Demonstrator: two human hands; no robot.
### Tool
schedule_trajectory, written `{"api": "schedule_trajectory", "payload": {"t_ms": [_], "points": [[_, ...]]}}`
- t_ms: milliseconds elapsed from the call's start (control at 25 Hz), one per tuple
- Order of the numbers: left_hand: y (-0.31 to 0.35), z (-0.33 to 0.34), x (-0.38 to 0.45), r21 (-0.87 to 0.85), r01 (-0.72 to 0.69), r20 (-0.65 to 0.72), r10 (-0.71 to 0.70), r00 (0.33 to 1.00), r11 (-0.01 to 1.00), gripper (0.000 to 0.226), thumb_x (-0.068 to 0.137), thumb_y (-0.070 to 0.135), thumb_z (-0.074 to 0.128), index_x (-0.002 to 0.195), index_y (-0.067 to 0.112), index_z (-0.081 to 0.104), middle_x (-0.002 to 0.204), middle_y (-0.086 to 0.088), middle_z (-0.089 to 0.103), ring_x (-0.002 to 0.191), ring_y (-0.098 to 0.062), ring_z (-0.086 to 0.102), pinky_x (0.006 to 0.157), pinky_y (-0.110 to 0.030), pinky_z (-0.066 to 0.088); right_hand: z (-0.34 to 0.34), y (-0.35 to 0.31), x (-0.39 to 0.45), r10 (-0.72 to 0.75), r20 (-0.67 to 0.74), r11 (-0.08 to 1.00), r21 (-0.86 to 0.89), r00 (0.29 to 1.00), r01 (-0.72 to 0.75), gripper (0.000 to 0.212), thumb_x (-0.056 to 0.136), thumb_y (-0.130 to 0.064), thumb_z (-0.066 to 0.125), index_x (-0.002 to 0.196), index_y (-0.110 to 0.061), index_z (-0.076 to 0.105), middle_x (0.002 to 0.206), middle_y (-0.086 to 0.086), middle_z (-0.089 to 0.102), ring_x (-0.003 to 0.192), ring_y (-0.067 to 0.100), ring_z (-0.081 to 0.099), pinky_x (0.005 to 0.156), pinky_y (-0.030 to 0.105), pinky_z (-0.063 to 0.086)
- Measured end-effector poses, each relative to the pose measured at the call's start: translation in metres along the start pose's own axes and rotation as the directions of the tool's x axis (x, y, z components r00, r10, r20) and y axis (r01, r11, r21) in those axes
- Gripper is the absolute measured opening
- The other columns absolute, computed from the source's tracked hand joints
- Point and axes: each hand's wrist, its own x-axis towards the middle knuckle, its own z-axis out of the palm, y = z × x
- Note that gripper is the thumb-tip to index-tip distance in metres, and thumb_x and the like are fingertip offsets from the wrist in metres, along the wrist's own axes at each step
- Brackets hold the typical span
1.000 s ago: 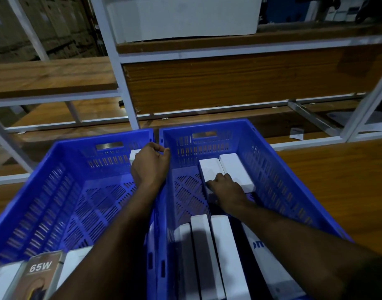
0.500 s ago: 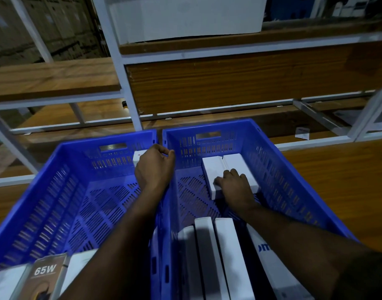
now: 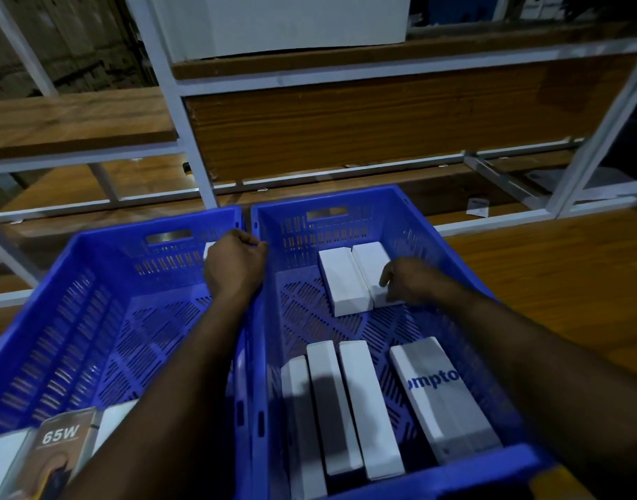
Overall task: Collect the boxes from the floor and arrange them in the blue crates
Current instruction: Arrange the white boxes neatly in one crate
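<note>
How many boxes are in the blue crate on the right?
6. Two white boxes lie side by side at the far end; three narrow ones and a printed one lie near. The arms may hide more.

left hand (image 3: 234, 262) curled tight, right hand (image 3: 412, 281) reaching with fingers bent.

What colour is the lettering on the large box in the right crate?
Blue lettering on a white box, seen in the head view.

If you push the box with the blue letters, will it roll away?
Probably not. The box with blue letters has flat sides and lies flat on the crate floor, so it would likely slide. Its straight edges suggest stiff cardboard.
</note>
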Motion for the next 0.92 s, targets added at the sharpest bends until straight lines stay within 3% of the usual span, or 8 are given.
{"api": "schedule_trajectory", "payload": {"t_ms": [200, 280, 360, 480, 600, 640, 720, 920], "points": [[-0.006, 0.000, 0.003, -0.028, 0.000, 0.024, 0.000, 1.000, 1.000, 0.013, 0.094, 0.030, 0.065, 0.102, 0.021, 0.068, 0.102, -0.003, 0.068, 0.101, -0.023, 0.063, 0.076, -0.035, 0.046, 0.018, 0.004, -0.024, 0.056, 0.477, 0.939, -0.324, 0.877, 0.117, 0.034, 0.083, -0.039, 0.077, 0.087, -0.006, 0.070, 0.073, 0.002, 0.063, 0.073, 0.017, 0.059, 0.062, 0.027, 0.046], [-0.005, -0.001, 0.002, -0.027, -0.007, 0.017, 0.007, 1.000, 1.000, 0.015, 0.094, 0.029, 0.065, 0.104, 0.019, 0.069, 0.102, -0.003, 0.069, 0.098, -0.021, 0.063, 0.075, -0.035, 0.045, 0.028, 0.004, -0.032, 0.121, 0.574, 0.921, -0.370, 0.810, 0.124, 0.056, 0.080, -0.051, 0.075, 0.110, -0.004, 0.069, 0.105, 0.004, 0.069, 0.093, 0.020, 0.065, 0.077, 0.030, 0.051], [-0.004, -0.002, 0.000, -0.026, -0.019, 0.021, 0.020, 1.000, 0.999, 0.016, 0.094, 0.028, 0.065, 0.106, 0.018, 0.068, 0.101, -0.003, 0.068, 0.094, -0.018, 0.061, 0.075, -0.035, 0.044, 0.034, 0.003, -0.035, 0.144, 0.597, 0.914, -0.385, 0.790, 0.125, 0.081, 0.076, -0.059, 0.074, 0.136, -0.006, 0.056, 0.140, 0.006, 0.055, 0.125, 0.024, 0.055, 0.098, 0.033, 0.049], [-0.005, -0.003, -0.001, -0.022, -0.025, 0.013, 0.025, 1.000, 0.999, 0.016, 0.094, 0.029, 0.065, 0.106, 0.019, 0.067, 0.099, -0.001, 0.067, 0.092, -0.017, 0.060, 0.075, -0.035, 0.044, 0.029, -0.001, -0.041, 0.122, 0.649, 0.940, -0.318, 0.751, 0.122, 0.102, 0.059, -0.071, 0.078, 0.138, -0.011, 0.054, 0.142, 0.003, 0.054, 0.123, 0.021, 0.056, 0.095, 0.032, 0.052], [-0.004, -0.003, -0.003, -0.028, -0.030, 0.014, 0.031, 0.999, 0.999, 0.015, 0.094, 0.029, 0.064, 0.105, 0.019, 0.066, 0.097, -0.001, 0.067, 0.091, -0.017, 0.060, 0.074, -0.035, 0.044, 0.011, -0.002, -0.045, 0.067, 0.562, 0.987, -0.156, 0.824, 0.026, 0.092, 0.058, -0.068, 0.081, 0.132, -0.019, 0.055, 0.127, 0.000, 0.062, 0.106, 0.015, 0.062, 0.081, 0.028, 0.052], [-0.003, -0.003, -0.004, -0.028, -0.040, 0.007, 0.041, 0.999, 0.999, 0.014, 0.094, 0.029, 0.064, 0.105, 0.019, 0.066, 0.096, -0.001, 0.067, 0.091, -0.018, 0.061, 0.074, -0.035, 0.045, 0.004, -0.002, -0.046, 0.044, 0.474, 0.993, -0.114, 0.880, 0.011, 0.083, 0.065, -0.065, 0.079, 0.132, -0.024, 0.053, 0.131, -0.003, 0.057, 0.112, 0.014, 0.058, 0.089, 0.029, 0.050], [-0.001, -0.003, -0.006, -0.016, -0.078, -0.024, 0.078, 0.997, 0.997, 0.014, 0.094, 0.029, 0.064, 0.103, 0.018, 0.066, 0.094, -0.001, 0.068, 0.090, -0.018, 0.063, 0.073, -0.034, 0.046, -0.007, 0.000, -0.044, 0.017, 0.308, 0.991, -0.130, 0.951, 0.024, 0.097, 0.070, -0.064, 0.076, 0.149, -0.024, 0.037, 0.155, 0.001, 0.033, 0.141, 0.022, 0.035, 0.113, 0.038, 0.036], [0.010, -0.001, -0.018, -0.068, -0.168, -0.072, 0.163, 0.984, 0.983, 0.014, 0.094, 0.031, 0.065, 0.103, 0.020, 0.064, 0.090, 0.004, 0.065, 0.084, -0.015, 0.063, 0.073, -0.034, 0.052, -0.019, -0.004, -0.037, 0.035, 0.099, 0.994, -0.110, 0.994, -0.024, 0.078, 0.076, -0.055, 0.072, 0.142, -0.025, 0.044, 0.152, 0.012, 0.024, 0.143, 0.033, 0.023, 0.112, 0.044, 0.035]]}}
